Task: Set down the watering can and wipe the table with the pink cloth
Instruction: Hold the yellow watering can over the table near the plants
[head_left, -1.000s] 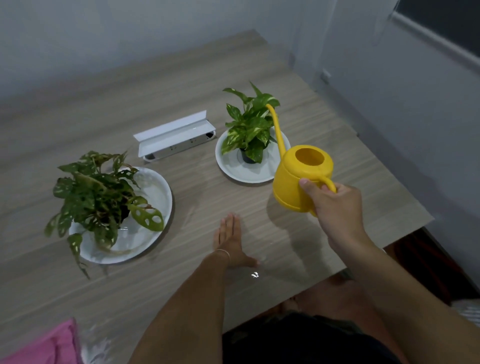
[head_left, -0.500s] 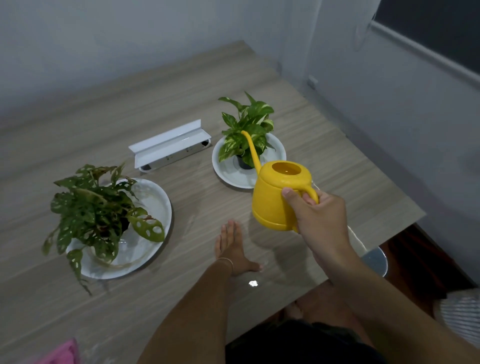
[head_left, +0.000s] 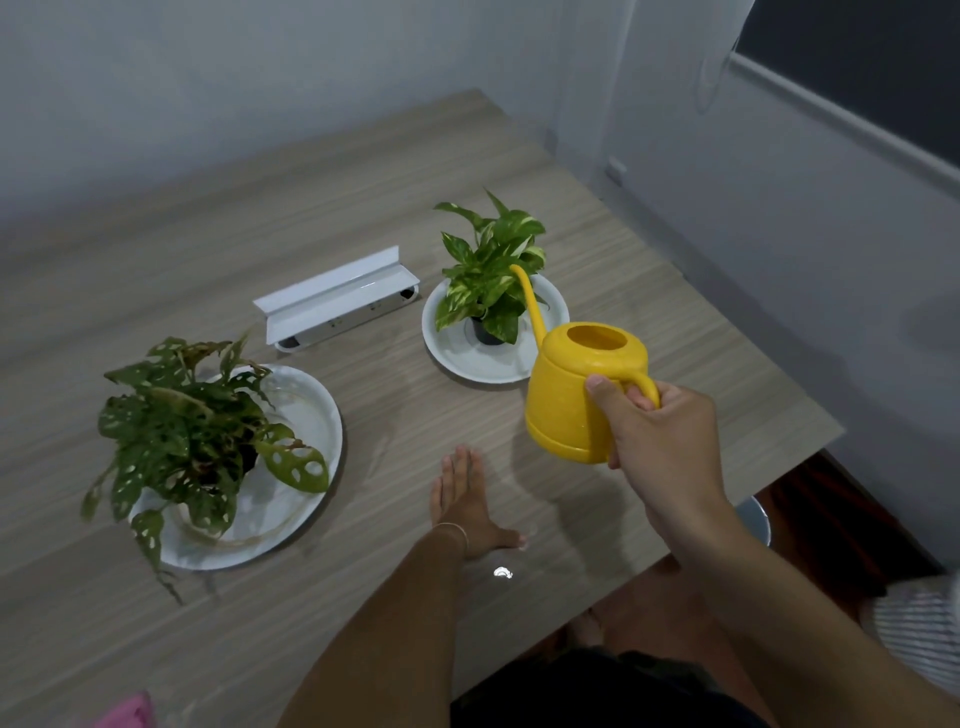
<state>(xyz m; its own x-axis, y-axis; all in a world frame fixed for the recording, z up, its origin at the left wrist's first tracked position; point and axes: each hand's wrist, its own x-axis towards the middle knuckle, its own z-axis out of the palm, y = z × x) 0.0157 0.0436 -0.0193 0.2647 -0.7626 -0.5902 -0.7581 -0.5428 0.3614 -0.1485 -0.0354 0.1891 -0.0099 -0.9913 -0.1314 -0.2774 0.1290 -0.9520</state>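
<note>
Barely visible pink cloth (head_left: 127, 713), cut off

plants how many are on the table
2. One plant sits on the large plate at the left; the other plant sits on the small plate behind the can. None seems hidden.

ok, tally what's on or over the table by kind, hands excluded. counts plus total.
Potted plants: 2, left plant and right plant
White plates: 2, left plate and right plate
Watering can: 1, yellow, held by the right hand
White socket box: 1
Pink cloth: 1
Total: 7
</note>
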